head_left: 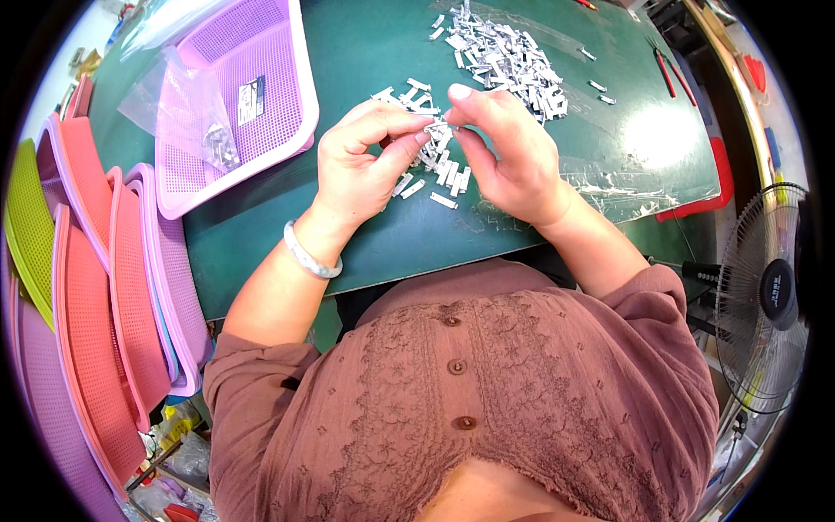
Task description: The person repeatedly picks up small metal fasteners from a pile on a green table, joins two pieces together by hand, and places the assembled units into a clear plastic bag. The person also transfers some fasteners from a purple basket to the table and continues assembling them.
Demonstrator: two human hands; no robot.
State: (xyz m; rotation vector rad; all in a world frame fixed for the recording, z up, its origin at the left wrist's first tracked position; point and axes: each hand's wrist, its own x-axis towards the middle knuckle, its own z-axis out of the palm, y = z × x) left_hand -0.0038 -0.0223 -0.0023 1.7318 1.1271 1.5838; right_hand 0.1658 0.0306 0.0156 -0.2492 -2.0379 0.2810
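Above the green table, both hands come together at a thin, small silvery-white piece (441, 125). My left hand (357, 157) pinches its left end between thumb and index finger; a pale bangle (310, 252) circles that wrist. At the other end, the fingertips of my right hand (517, 157) close in on the piece, with one finger raised. The exact grip there is too small to make out. Under and around my fingers lies a small pile of short white-silver strip pieces (448, 172), partly hidden by the hands.
A larger heap of similar pieces (513, 65) lies at the far middle. At left, a pink-purple mesh basket (309, 96) holds a clear plastic bag (178, 109). Stacked colored baskets (87, 304) stand beside the table. Red-handled pliers (665, 74) lie far right; a fan (765, 296) is nearer.
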